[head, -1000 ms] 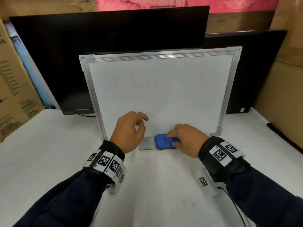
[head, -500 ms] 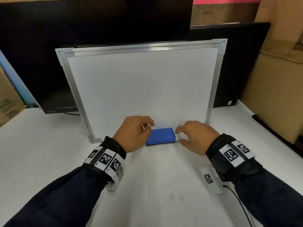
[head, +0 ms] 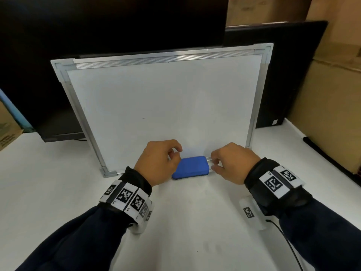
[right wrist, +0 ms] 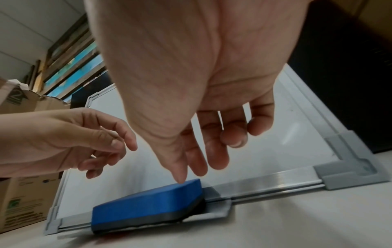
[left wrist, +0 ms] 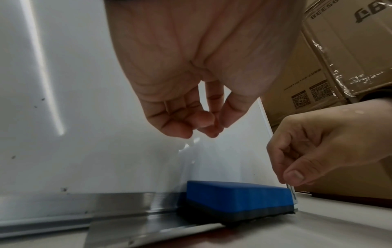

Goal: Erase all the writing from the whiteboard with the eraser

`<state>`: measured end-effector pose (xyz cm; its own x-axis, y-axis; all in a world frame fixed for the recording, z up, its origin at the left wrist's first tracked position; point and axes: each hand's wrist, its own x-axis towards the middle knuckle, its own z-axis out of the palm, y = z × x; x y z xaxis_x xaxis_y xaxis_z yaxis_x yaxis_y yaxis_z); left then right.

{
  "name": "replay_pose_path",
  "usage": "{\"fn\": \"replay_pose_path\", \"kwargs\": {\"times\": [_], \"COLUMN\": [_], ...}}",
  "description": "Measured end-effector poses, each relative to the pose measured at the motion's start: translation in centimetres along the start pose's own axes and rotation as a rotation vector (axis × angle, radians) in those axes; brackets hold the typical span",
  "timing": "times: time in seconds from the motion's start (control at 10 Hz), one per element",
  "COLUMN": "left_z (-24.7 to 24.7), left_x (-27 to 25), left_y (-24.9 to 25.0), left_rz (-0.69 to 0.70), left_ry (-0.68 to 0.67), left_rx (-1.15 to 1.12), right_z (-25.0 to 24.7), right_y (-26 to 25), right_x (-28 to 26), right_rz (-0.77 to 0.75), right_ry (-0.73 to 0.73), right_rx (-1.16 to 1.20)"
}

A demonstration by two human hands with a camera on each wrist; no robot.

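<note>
The blue eraser [head: 190, 167] lies on the whiteboard's [head: 160, 106] tray at 6 o'clock, left grip [head: 158, 163] and right grip [head: 232, 163] loosely curled, holding nothing.

Both forearms reach forward side by side; the left hand [head: 156, 163] and right hand [head: 233, 163] hang low, fingers loosely curled, holding nothing

White worktop [head: 58, 192], framed whiteboard [head: 166, 106] standing on it, blue eraser [head: 190, 167] at the whiteboard's foot, black monitors [head: 117, 26] behind the whiteboard, cardboard boxes [head: 332, 114] right of it
</note>
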<state>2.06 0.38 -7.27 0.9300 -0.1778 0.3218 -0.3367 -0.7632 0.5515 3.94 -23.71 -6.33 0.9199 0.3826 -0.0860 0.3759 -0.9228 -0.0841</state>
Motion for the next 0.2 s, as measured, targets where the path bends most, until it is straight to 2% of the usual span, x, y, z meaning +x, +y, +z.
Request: {"fn": "replay_pose_path", "kwargs": {"times": [0.2], "left_z": [-0.21], "left_x": [-0.52], "left_y": [-0.65], "left_rz": [-0.011], "left_ry": [0.007], "left_rx": [0.006], "right_z": [-0.22], "right_y": [-1.35], "right_x": [1.44], "right_rz": [-0.023], "right_ry": [-0.013], "right_rx": [0.029]}}
